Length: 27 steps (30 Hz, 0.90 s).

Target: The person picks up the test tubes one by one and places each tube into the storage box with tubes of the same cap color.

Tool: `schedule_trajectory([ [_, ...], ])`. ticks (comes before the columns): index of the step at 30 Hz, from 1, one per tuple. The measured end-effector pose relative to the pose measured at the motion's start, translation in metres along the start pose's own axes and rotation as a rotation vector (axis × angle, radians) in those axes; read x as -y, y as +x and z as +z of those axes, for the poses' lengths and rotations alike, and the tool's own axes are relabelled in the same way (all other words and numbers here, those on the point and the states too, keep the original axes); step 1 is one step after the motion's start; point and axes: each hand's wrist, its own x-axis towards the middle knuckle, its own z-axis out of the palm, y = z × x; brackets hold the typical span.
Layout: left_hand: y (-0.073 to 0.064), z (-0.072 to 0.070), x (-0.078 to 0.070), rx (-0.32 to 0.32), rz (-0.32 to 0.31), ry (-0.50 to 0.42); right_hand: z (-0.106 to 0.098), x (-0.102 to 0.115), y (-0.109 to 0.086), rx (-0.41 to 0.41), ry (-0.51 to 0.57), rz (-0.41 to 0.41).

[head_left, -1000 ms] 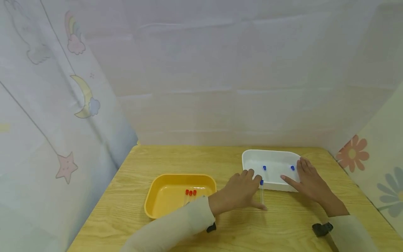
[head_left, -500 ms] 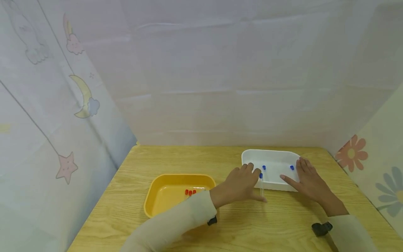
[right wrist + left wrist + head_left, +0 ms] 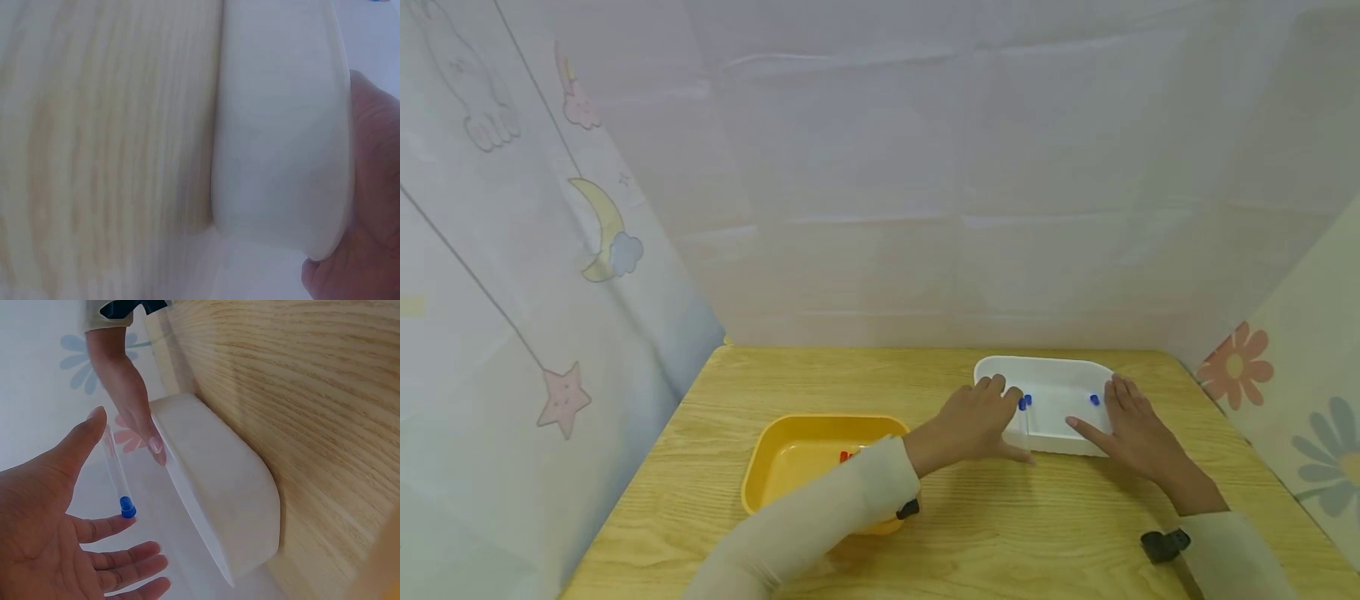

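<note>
My left hand (image 3: 973, 421) pinches a clear test tube (image 3: 117, 464) with a blue cap between thumb and index finger, one at each end. The cap (image 3: 127, 507) touches the index fingertip, and the other fingers are spread. The tube is over the front left rim of the white tray (image 3: 1063, 445). Two more blue caps (image 3: 1094, 400) show inside that tray; the tubes below them are barely visible. My right hand (image 3: 1138, 433) rests on the tray's right end with fingers extended, its thumb reaching over the front rim.
A yellow tray (image 3: 767, 467) stands to the left on the wooden table (image 3: 985, 542), partly covered by my left sleeve (image 3: 820, 521). Red caps (image 3: 844, 456) peek out beside the sleeve. Printed cloth walls (image 3: 850, 208) enclose the table at the back and sides.
My left hand has lifted the blue-capped test tube and moved it away from me, from in front of the white tray to over its rim. My right hand stays put.
</note>
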Motion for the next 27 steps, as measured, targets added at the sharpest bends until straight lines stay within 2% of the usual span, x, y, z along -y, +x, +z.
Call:
schedule_trajectory([
  [11, 0.015, 0.006, 0.005, 0.004, -0.001, -0.015, -0.001, 0.001, -0.002, 0.02, 0.017, 0.009],
  [23, 0.026, 0.016, 0.016, 0.015, -0.024, 0.041, -0.004, 0.005, -0.001, 0.027, 0.015, 0.02],
  [27, 0.029, 0.016, 0.018, 0.022, -0.034, 0.01, -0.004, 0.006, -0.002, 0.024, 0.01, 0.019],
])
